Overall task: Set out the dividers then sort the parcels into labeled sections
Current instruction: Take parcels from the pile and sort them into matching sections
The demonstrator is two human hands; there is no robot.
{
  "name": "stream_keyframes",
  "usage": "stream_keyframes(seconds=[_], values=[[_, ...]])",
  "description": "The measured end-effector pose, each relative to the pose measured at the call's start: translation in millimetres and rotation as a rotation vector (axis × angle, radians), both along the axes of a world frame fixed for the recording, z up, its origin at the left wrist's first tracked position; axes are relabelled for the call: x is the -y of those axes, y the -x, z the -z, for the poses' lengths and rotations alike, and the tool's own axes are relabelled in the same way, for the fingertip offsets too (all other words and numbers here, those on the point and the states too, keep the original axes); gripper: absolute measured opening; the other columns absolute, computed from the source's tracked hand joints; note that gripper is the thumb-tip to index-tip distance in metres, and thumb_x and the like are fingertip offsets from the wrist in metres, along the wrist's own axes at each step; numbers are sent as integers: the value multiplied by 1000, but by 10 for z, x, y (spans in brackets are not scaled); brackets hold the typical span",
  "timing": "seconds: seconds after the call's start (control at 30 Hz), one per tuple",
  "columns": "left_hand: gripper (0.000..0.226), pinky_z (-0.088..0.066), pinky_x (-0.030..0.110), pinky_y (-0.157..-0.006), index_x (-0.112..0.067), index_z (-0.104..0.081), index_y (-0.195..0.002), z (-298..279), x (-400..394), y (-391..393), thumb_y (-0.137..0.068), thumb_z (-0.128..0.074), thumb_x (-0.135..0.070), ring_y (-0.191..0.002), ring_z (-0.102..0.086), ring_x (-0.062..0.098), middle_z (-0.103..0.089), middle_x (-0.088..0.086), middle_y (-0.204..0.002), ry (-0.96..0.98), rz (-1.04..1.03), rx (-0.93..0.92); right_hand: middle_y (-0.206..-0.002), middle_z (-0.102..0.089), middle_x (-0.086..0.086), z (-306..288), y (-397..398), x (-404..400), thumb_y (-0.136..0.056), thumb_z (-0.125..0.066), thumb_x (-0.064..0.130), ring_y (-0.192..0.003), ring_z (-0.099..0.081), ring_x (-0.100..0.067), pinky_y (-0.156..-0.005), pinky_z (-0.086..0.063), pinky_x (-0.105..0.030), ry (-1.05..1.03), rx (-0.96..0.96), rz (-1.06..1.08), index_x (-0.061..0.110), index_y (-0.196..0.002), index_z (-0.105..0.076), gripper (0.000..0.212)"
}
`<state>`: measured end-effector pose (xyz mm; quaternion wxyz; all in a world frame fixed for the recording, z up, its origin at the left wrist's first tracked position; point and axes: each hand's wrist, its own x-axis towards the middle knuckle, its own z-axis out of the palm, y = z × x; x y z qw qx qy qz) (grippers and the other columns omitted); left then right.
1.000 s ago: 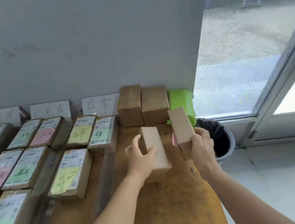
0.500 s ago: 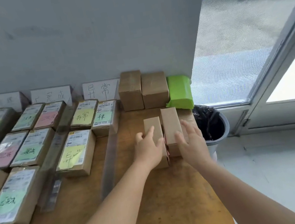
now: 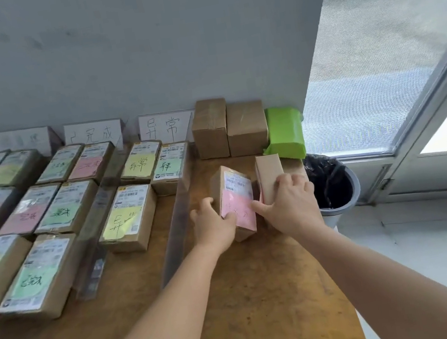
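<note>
Two small cardboard parcels sit on the wooden table right of a clear divider. My left hand grips the parcel with the pink label, tilted so its label faces up. My right hand holds the plain parcel standing on its edge; its thumb touches the pink label. Left of the divider lie several labeled parcels in sections, behind them white section signs.
Two taped cardboard boxes and a green package stand against the wall at the back right. A grey bin with a black bag stands on the floor just past the table's right edge. A second clear divider lies between parcel rows.
Both parcels were held in the air, then set down on the table. The left parcel has since been turned so that its pink label shows.
</note>
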<state>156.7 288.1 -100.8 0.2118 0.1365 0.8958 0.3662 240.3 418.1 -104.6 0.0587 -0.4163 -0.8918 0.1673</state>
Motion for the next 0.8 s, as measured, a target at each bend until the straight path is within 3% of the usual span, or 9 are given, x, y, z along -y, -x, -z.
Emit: stream_keyframes(seconds=[0.1, 0.2, 0.3, 0.37, 0.5, 0.63, 0.73, 0.8], values=[[58, -40, 20, -72, -25, -29, -146, -12, -23, -21, -95, -57, -26, -118, -51, 26, -30, 9, -145, -20, 9, 7, -134, -42, -14, 31, 119, 9, -73, -53, 76, -124, -39, -31, -101, -33, -37, -72, 104, -7, 7, -132, -36, 93], [58, -40, 20, -73, -25, -29, -146, -23, -31, -32, -95, -57, -25, -119, -50, 26, -30, 10, -145, -19, 3, 12, -130, -44, -17, 47, 114, 7, -84, -56, 53, -120, -42, -34, -98, -33, -37, -93, 93, 7, 4, -126, -37, 68], [56, -41, 21, -73, -26, -29, -145, 18, -34, -16, -96, -56, -26, -120, -50, 26, -30, 10, -145, -27, -19, 21, -127, -43, -19, -23, 5, -45, -93, -51, 32, -113, -47, -39, -96, -37, -43, 117, -82, 81, 2, -126, -40, 46], [55, -43, 22, -74, -27, -28, -145, 42, -42, -8, -97, -55, -26, -121, -50, 26, -31, 10, -146, -43, -39, 43, -121, -49, -16, 4, -97, -99, -95, -47, 26, -103, -52, -35, -87, -45, -42, 304, -209, 139, 5, -123, -44, 34], [52, -46, 29, -82, -28, -31, -146, 63, -46, 9, -97, -49, -24, -114, -53, 26, -41, 9, -140, -74, -32, 59, -112, -65, -11, 161, -288, -117, -99, -39, 23, -99, -58, -31, -83, -47, -39, 440, -233, 218, 11, -121, -54, 30], [53, -45, 36, -97, -32, -28, -150, 68, -45, 3, -99, -44, -28, -122, -51, 26, -47, 4, -143, -71, -7, 82, -109, -63, -9, 146, -344, -72, -101, -35, 23, -90, -51, -25, -73, -34, -31, 453, -203, 210, 13, -116, -55, 27], [53, -41, 27, -90, -28, -26, -152, 44, -27, -38, -102, -44, -25, -131, -45, 23, -42, 0, -149, -104, -17, 117, -108, -62, -6, 137, -360, -57, -102, -33, 23, -93, -51, -24, -73, -28, -29, 497, -242, 219, 14, -112, -54, 24], [53, -41, 28, -90, -27, -27, -151, 24, -9, -64, -102, -45, -25, -132, -43, 21, -42, -1, -149, -150, -40, 121, -112, -62, -5, 137, -366, -35, -101, -35, 21, -100, -53, -25, -81, -36, -31, 531, -316, 210, 16, -119, -54, 26]])
